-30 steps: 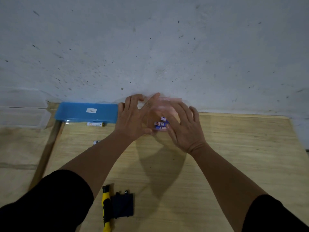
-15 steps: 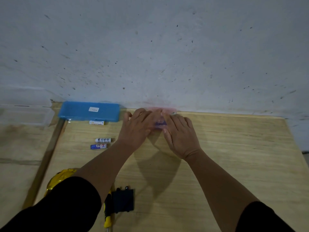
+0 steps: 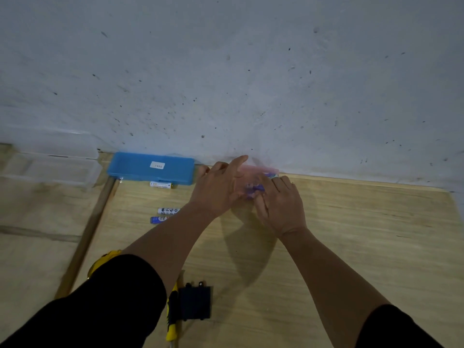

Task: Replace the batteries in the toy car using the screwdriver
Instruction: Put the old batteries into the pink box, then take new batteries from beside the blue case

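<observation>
The toy car [image 3: 106, 258] shows only as a yellow edge behind the left sleeve, at the desk's [image 3: 351, 247] near left. Both hands, left [image 3: 216, 188] and right [image 3: 281, 207], meet at a pink translucent case [image 3: 261, 169] by the wall; their grip is too blurred to tell. Three loose batteries [image 3: 168, 211] lie left of them.

Hidden, cropped and blurred parts, head view.

Pink translucent case [image 3: 261, 170] by the wall: motion-blurred, mostly covered by left hand [image 3: 218, 189] and right hand [image 3: 281, 207]; open or closed, cannot tell. Batteries inside it [image 3: 253, 189]: a blue-purple smear between the hands, count unreadable. Finger contact with case hidden by the backs of the hands. Toy car [image 3: 105, 259]: only a yellow sliver shows above the left sleeve [image 3: 100, 310]. Screwdriver [image 3: 172, 320]: handle partly under sleeve, tip cut by bottom edge. Two loose batteries [image 3: 164, 214]: right ends behind left forearm. Blue box [image 3: 150, 168] label: too small to read.
</observation>
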